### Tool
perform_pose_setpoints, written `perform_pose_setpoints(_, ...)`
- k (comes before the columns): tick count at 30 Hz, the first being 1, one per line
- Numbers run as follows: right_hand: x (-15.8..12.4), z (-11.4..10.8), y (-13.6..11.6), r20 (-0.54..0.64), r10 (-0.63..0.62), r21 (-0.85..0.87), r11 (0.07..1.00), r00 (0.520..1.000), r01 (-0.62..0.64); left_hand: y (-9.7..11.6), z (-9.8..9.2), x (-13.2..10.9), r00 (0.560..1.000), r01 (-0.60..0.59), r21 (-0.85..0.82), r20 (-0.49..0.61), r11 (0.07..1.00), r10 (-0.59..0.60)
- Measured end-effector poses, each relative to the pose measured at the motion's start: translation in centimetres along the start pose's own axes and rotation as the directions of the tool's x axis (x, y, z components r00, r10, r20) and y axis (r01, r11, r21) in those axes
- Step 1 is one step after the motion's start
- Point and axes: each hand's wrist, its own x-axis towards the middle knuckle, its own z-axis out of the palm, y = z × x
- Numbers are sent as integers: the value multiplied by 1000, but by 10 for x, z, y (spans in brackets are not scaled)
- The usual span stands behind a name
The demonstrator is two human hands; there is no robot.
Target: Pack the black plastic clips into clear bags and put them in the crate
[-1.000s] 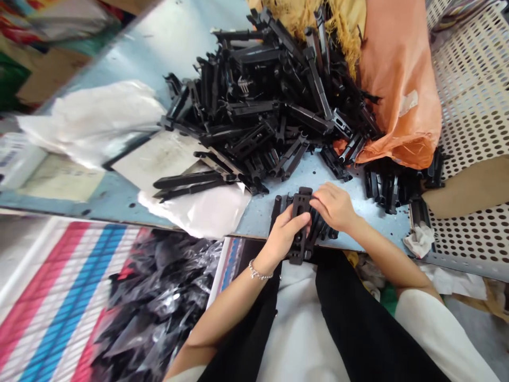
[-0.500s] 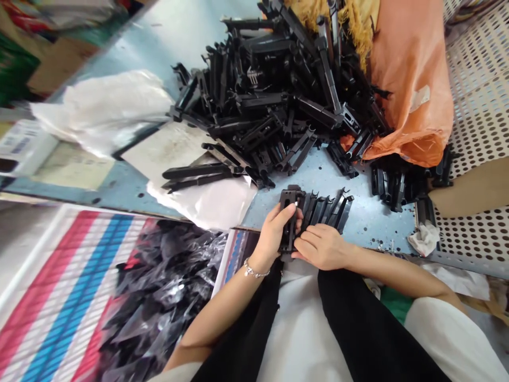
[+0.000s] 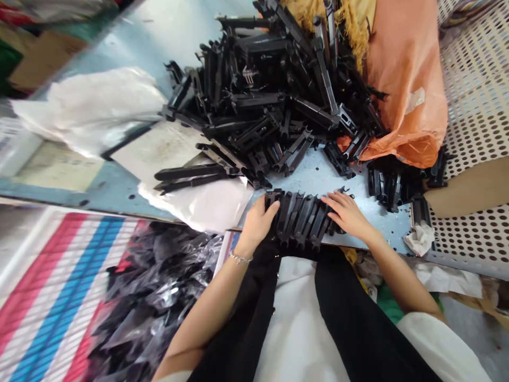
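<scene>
A row of several long black plastic parts (image 3: 304,217) lies side by side at the table's front edge, each with small prongs at the far end. At the row's left end, my left hand (image 3: 256,223) is closed on the outermost black plastic part (image 3: 272,199), its thumb on top and other fingers partly hidden. Over the right end lies my right hand (image 3: 350,215), open, with fingers stretched across the last parts. Beyond the row rises a big tangled pile of similar black parts (image 3: 258,101).
An orange sack (image 3: 405,90) stands right of the pile, with more black parts (image 3: 385,183) below it. White plastic sheeting (image 3: 103,106) and paper lie left. Below the table's left edge are clear-bagged black items (image 3: 159,286) by a striped sheet (image 3: 51,281). A crumpled white wad (image 3: 420,239) sits right.
The black part held upright between both hands has been set down at the row's left end. My right hand has moved right and opened over the other end.
</scene>
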Motion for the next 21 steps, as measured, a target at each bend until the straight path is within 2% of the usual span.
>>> perform_pose_setpoints(2,-2,-5,11,-18,-22,29,999,1000,23,8,15,5,998,-54,40,15,998,53)
perform_pose_setpoints(5,2,-16,15,-122,-42,57,997,992,49,21,28,12,990,-136,260,4,956,140)
perform_pose_setpoints(7,10,-23,12,-203,-64,66,995,977,79,28,29,15,985,-144,437,-23,888,171)
perform_pose_setpoints(9,24,-30,5,-245,-112,55,990,963,130,33,23,15,983,-130,541,-39,831,179)
perform_pose_setpoints(11,44,-36,-2,-253,-172,18,983,952,182,34,8,14,978,-156,558,-31,815,209)
perform_pose_setpoints(14,85,-44,-14,-240,-242,-98,969,940,225,28,-33,17,941,-224,558,-90,799,326)
perform_pose_setpoints(17,133,-49,-24,-217,-295,-255,937,931,237,13,-82,35,895,-145,693,-213,706,393)
perform_pose_setpoints(19,160,-52,-31,-171,-325,-348,903,930,252,2,-110,51,912,-90,795,-177,600,371)
perform_pose_setpoints(21,174,-59,-35,-100,-358,-423,860,928,286,-6,-132,63,946,-125,858,-47,497,319)
